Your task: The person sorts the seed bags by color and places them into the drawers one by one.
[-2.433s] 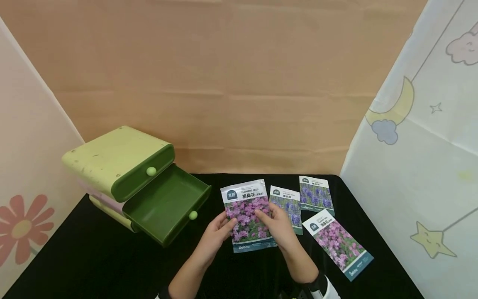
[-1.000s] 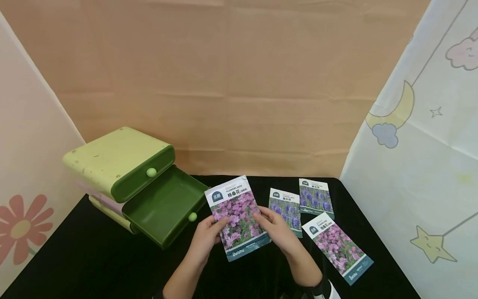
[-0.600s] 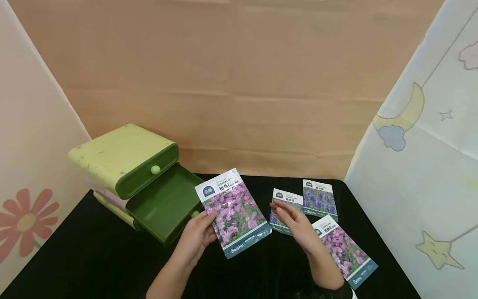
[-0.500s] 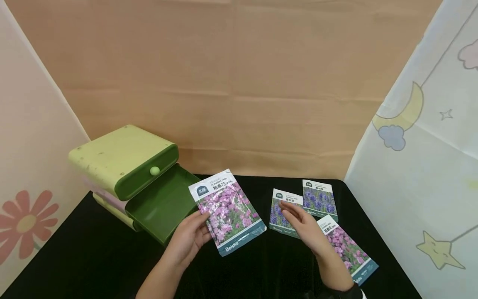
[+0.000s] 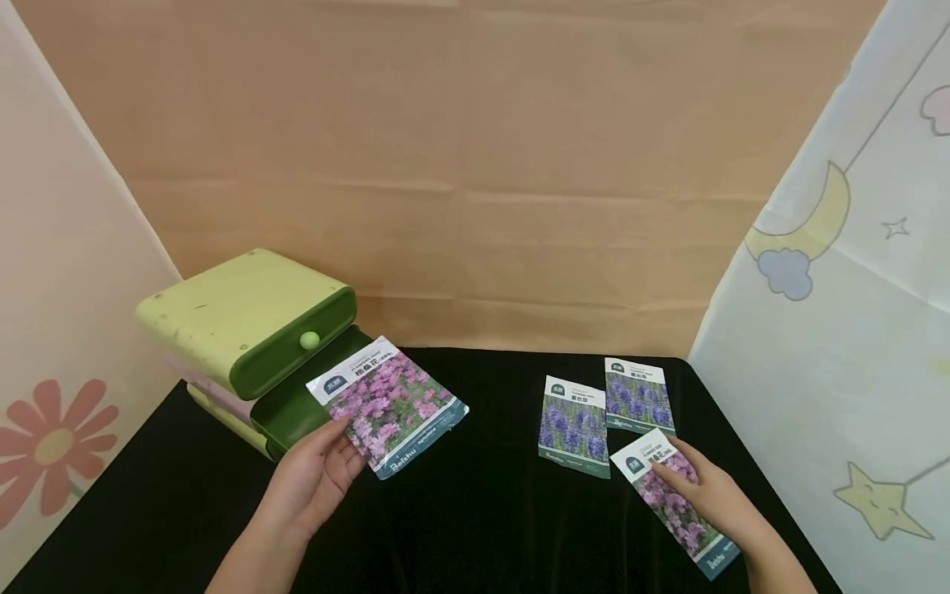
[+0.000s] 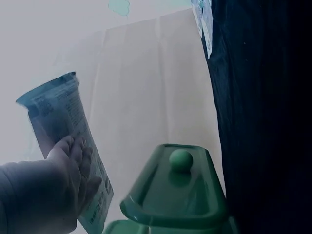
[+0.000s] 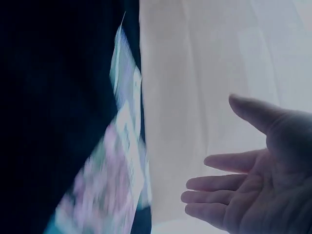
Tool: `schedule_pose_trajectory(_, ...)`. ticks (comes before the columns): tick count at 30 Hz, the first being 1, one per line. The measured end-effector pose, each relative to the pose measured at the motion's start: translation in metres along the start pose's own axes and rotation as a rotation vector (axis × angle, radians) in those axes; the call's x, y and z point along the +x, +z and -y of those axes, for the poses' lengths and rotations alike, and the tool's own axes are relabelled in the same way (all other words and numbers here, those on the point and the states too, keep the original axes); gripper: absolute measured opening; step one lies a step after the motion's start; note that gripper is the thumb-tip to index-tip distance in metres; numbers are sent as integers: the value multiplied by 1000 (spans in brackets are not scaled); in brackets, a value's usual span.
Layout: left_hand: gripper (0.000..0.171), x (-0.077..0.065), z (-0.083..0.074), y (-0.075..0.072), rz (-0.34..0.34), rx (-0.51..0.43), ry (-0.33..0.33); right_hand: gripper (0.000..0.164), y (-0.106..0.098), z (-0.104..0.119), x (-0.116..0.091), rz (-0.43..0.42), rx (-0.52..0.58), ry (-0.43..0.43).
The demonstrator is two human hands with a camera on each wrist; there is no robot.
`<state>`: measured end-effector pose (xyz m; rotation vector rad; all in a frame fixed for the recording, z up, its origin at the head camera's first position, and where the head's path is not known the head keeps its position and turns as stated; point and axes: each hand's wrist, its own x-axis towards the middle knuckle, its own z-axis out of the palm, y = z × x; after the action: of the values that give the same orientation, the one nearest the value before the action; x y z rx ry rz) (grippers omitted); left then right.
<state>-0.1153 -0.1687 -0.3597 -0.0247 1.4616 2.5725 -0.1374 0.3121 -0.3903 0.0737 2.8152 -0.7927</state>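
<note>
My left hand point(image 5: 315, 474) pinches a pink-flower seed packet point(image 5: 393, 404) by its lower left edge. The packet is tilted and partly covers the pulled-out green drawer point(image 5: 289, 417). In the left wrist view the packet's back point(image 6: 58, 112) faces the camera, fingers against it. A second pink-flower seed packet point(image 5: 679, 520) lies on the table at the right. Above it reaches my right hand point(image 5: 708, 495), hiding part of its picture. In the right wrist view this hand point(image 7: 263, 180) has straight, spread fingers with nothing between them. Two purple-flower seed packets point(image 5: 573, 425) lie farther back.
A small yellow-green drawer cabinet point(image 5: 245, 313) stands at the left, its upper drawer front with a round knob point(image 5: 309, 340) closed. Black cloth point(image 5: 475, 528) covers the table. Behind it hangs a tan backdrop point(image 5: 460, 165), with printed panels at both sides.
Both hands held the first packet together earlier; the right hand let go and moved right over the other pink-flower packet. The left hand carried its packet left, over the drawer.
</note>
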Motion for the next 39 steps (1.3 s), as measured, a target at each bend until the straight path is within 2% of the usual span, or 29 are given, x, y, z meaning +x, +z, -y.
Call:
schedule_pose_trajectory(3,27,2,-2,-8,-53,-36,-38,85,-6,-25,1,22,-50,26)
schedule_pose_trajectory(5,32,4,-4,-12,-79,-52,-74,89,-9,-39,1,55,-73,30)
schedule_pose_trajectory(9,49,11,-8,-18,-84,-80,-126,97,-9,-57,4,103,-96,25)
schedule_pose_trajectory(12,52,18,-11,-21,-73,-129,-151,101,-6,-64,6,125,-98,20)
schedule_pose_trajectory(17,52,28,-16,-23,-93,-208,-191,104,0,-72,8,134,-102,8)
schedule_pose_trajectory(23,53,37,-23,-24,-97,-339,-205,93,6,-80,13,57,-131,-113)
schedule_pose_trajectory(27,54,42,-24,-26,-125,-387,-217,89,9,-80,14,49,-120,-154)
schedule_pose_trajectory(33,55,48,-25,-30,-151,-419,-224,94,13,-79,16,59,-133,-139)
schedule_pose_trajectory(39,55,53,-28,-34,-158,-472,-243,101,14,-78,18,65,-197,-95)
